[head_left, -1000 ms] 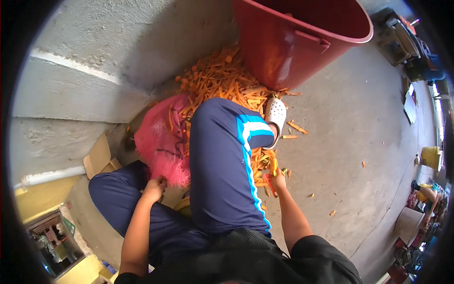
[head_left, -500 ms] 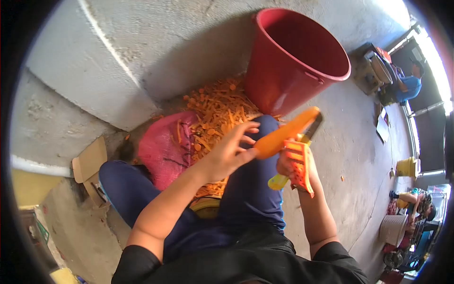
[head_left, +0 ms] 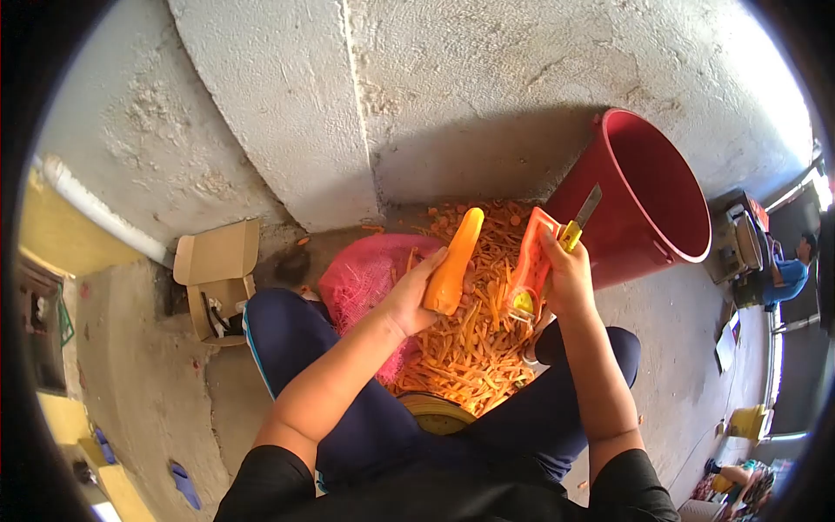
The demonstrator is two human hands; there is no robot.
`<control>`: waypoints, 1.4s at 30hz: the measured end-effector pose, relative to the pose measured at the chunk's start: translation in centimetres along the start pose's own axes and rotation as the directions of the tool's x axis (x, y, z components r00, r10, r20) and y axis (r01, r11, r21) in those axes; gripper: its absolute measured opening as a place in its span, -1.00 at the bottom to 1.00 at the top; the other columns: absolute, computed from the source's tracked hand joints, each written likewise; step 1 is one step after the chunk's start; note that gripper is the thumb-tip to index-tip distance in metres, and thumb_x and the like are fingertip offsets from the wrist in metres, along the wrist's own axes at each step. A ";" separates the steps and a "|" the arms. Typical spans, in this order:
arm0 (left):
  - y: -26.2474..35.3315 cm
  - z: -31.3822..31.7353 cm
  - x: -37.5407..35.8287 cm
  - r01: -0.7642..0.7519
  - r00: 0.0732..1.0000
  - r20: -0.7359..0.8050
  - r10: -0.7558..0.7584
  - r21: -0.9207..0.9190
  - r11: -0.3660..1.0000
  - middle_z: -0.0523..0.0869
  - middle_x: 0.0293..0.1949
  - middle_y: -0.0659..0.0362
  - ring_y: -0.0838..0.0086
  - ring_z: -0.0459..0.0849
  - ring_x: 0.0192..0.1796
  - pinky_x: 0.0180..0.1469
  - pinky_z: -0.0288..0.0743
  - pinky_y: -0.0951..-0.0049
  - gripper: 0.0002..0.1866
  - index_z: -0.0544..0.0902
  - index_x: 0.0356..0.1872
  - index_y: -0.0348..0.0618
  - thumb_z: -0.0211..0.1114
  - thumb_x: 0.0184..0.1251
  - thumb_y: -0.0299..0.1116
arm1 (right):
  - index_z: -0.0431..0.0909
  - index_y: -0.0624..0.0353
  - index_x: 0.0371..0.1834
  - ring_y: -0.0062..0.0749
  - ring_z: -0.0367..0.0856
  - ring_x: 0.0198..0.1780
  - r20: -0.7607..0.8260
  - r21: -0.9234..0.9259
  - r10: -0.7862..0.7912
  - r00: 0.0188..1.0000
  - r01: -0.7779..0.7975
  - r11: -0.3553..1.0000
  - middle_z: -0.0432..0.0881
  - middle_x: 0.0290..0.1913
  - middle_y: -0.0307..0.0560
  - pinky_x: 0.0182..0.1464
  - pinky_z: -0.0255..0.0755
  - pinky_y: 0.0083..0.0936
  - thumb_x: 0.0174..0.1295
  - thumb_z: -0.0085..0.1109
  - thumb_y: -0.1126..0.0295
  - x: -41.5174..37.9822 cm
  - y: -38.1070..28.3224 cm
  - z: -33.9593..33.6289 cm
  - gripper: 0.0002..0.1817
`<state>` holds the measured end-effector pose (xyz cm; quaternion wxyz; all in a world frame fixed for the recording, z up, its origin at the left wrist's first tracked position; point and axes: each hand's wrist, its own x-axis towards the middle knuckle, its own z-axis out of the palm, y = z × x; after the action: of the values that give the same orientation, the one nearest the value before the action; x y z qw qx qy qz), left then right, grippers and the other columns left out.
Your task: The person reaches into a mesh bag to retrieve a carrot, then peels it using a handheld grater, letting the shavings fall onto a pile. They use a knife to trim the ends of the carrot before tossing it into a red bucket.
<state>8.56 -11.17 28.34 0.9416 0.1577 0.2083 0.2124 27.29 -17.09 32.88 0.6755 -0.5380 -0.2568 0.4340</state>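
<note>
My left hand (head_left: 412, 297) is closed around a peeled carrot (head_left: 457, 263), which tilts with its narrow end up and away from me. My right hand (head_left: 569, 277) grips an orange plastic peeler (head_left: 530, 259) together with a yellow utility knife (head_left: 571, 235), its blade bare and pointing up to the right. The carrot and the peeler are apart. Beneath both hands lies a heap of carrot peelings and cut ends (head_left: 474, 361), between my legs. A pink mesh sack (head_left: 357, 274) rests against the heap's left side.
A tall red bucket (head_left: 609, 196) stands beyond my right hand, against the wall. On the left sits an open cardboard box (head_left: 217, 274) with dark items inside. A yellow round rim (head_left: 432, 412) shows below me. Two other people are at the far right.
The carrot has gone from beside the knife and right hand into my left hand's grip. My hands have moved apart, my right knee has swung outward, and the view has turned left.
</note>
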 end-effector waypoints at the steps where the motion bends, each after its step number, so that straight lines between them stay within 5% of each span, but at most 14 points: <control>1: -0.3 0.0 0.1 -0.022 1.000 -0.022 0.021 -0.032 0.999 0.58 -0.45 0.16 0.45 0.57 -0.44 -0.39 0.49 0.45 -0.60 0.44 -0.09 -0.16 -0.03 0.26 -0.06 | 0.42 0.24 -0.27 -0.66 0.43 -0.47 -0.027 -0.020 -0.043 0.999 0.043 0.999 0.48 -0.45 -0.28 -0.44 0.35 -0.69 0.17 0.07 0.30 0.7 0.5 0.3 -0.78; 5: -1.3 -0.2 1.2 0.006 0.987 -0.156 -0.034 -0.175 0.985 0.60 -0.40 0.20 0.43 0.58 -0.41 -0.37 0.48 0.47 -0.64 0.45 -0.08 -0.11 -0.02 0.26 -0.08 | 0.42 0.24 -0.27 -0.63 0.44 -0.39 -0.070 -0.109 -0.163 0.984 0.155 0.982 0.51 -0.39 -0.25 -0.33 0.36 -0.64 0.17 0.07 0.32 1.8 2.4 1.8 -0.79; 6: -1.2 -1.1 1.4 0.065 0.996 0.074 -0.050 -0.229 0.971 0.61 -0.30 0.20 0.40 0.59 -0.33 -0.28 0.50 0.42 -0.64 0.45 -0.06 -0.07 -0.08 0.29 -0.07 | 0.38 0.21 -0.29 -0.67 0.40 -0.41 -0.079 -0.154 -0.112 0.991 0.099 0.983 0.44 -0.44 -0.30 -0.35 0.35 -0.69 0.16 0.07 0.36 1.8 3.1 2.1 -0.83; 9: -1.8 -1.7 2.6 0.104 0.988 -0.105 -0.114 -0.096 0.990 0.59 -0.19 0.17 0.39 0.58 -0.22 -0.18 0.49 0.34 -0.61 0.43 -0.03 -0.06 -0.16 0.32 -0.06 | 0.37 0.22 -0.25 -0.66 0.39 -0.41 -0.038 -0.295 -0.266 0.963 0.244 0.924 0.48 -0.41 -0.26 -0.34 0.33 -0.66 0.17 0.06 0.36 1.5 4.4 2.9 -0.81; 12: -1.8 -0.8 3.0 0.071 0.991 -0.103 -0.087 -0.149 0.986 0.56 -0.14 0.19 0.43 0.54 -0.13 -0.14 0.46 0.33 -0.60 0.41 -0.02 -0.07 -0.24 0.35 -0.07 | 0.35 0.23 -0.20 -0.68 0.37 -0.40 -0.070 -0.207 -0.208 0.976 0.190 0.960 0.47 -0.41 -0.26 -0.33 0.32 -0.68 0.19 0.04 0.35 1.3 4.0 4.0 -0.78; 16: -1.8 -1.7 4.2 0.088 0.992 -0.067 -0.105 -0.222 0.971 0.53 -0.09 0.19 0.42 0.51 -0.07 -0.05 0.42 0.32 -0.60 0.39 -0.01 -0.08 -0.26 0.36 -0.07 | 0.33 0.24 -0.14 -0.64 0.40 -0.45 0.000 -0.405 -0.395 0.919 0.361 0.840 0.49 -0.42 -0.20 -0.37 0.33 -0.67 0.19 0.03 0.32 2.0 5.4 4.2 -0.74; 19: -1.5 -1.3 4.5 0.064 0.987 -0.130 -0.095 -0.223 0.973 0.52 -0.08 0.18 0.43 0.50 -0.06 -0.04 0.42 0.32 -0.59 0.39 -0.01 -0.08 -0.26 0.36 -0.05 | 0.33 0.26 -0.15 -0.60 0.41 -0.48 -0.025 -0.370 -0.325 0.945 0.293 0.881 0.50 -0.46 -0.17 -0.39 0.33 -0.64 0.18 0.05 0.33 1.9 4.8 4.7 -0.74; 28: -1.2 -1.3 4.7 0.120 0.986 -0.104 -0.127 -0.069 0.990 0.58 -0.29 0.24 0.46 0.56 -0.34 -0.46 0.46 0.38 -0.58 0.41 -0.07 -0.02 -0.26 0.34 0.01 | 0.36 0.26 -0.19 -0.54 0.42 -0.42 -0.069 -0.561 -0.455 0.888 0.343 0.754 0.50 -0.45 -0.12 -0.32 0.34 -0.59 0.16 0.07 0.35 4.4 4.9 3.6 -0.75; 31: -1.3 -1.5 4.7 0.076 0.994 -0.070 -0.079 -0.049 0.996 0.58 -0.30 0.20 0.43 0.58 -0.34 -0.43 0.47 0.34 -0.57 0.42 -0.08 -0.03 -0.23 0.32 0.04 | 0.36 0.27 -0.19 -0.58 0.42 -0.38 -0.087 -0.530 -0.431 0.898 0.325 0.783 0.49 -0.40 -0.14 -0.28 0.34 -0.62 0.18 0.05 0.33 5.1 4.6 3.3 -0.75; 34: -1.0 0.1 4.5 0.075 0.970 -0.232 -0.070 0.012 0.997 0.58 -0.31 0.21 0.46 0.57 -0.35 -0.47 0.47 0.34 -0.49 0.40 -0.06 -0.05 -0.23 0.27 0.13 | 0.35 0.28 -0.19 -0.67 0.40 -0.36 -0.067 -0.582 -0.444 0.894 0.326 0.745 0.48 -0.37 -0.23 -0.27 0.33 -0.69 0.21 0.01 0.35 5.2 4.6 3.3 -0.78; 37: -0.1 0.2 3.4 0.099 0.995 0.041 -0.095 -0.103 0.990 0.56 -0.35 0.19 0.48 0.57 -0.36 -0.53 0.48 0.40 -0.49 0.35 -0.02 -0.09 -0.01 0.19 0.09 | 0.35 0.28 -0.19 -0.67 0.40 -0.34 -0.086 -0.527 -0.442 0.893 0.336 0.781 0.47 -0.37 -0.23 -0.25 0.33 -0.69 0.21 0.00 0.36 5.2 4.6 3.1 -0.78; 40: -0.3 -0.1 3.4 -0.044 0.995 0.096 0.017 0.277 0.960 0.54 -0.38 0.17 0.49 0.56 -0.40 -0.58 0.46 0.50 -0.45 0.28 0.03 -0.15 0.25 0.06 -0.16 | 0.34 0.28 -0.18 -0.67 0.40 -0.34 -0.116 -0.507 -0.388 0.914 0.281 0.815 0.47 -0.37 -0.23 -0.25 0.33 -0.69 0.22 -0.01 0.37 5.4 4.0 3.0 -0.79; 42: 0.1 0.2 3.3 -0.007 0.994 0.105 -0.030 0.332 0.943 0.53 -0.40 0.16 0.50 0.56 -0.44 -0.58 0.45 0.55 -0.39 0.24 0.07 -0.18 0.30 -0.04 -0.34 | 0.35 0.27 -0.19 -0.56 0.42 -0.40 -0.102 -0.545 -0.414 0.905 0.298 0.784 0.48 -0.44 -0.11 -0.30 0.34 -0.61 0.18 0.03 0.36 5.1 4.4 3.0 -0.77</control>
<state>11.33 -9.61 27.54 0.9128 0.3239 0.1904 0.1599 26.03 -10.97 28.98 0.5996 -0.6844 -0.3861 0.1519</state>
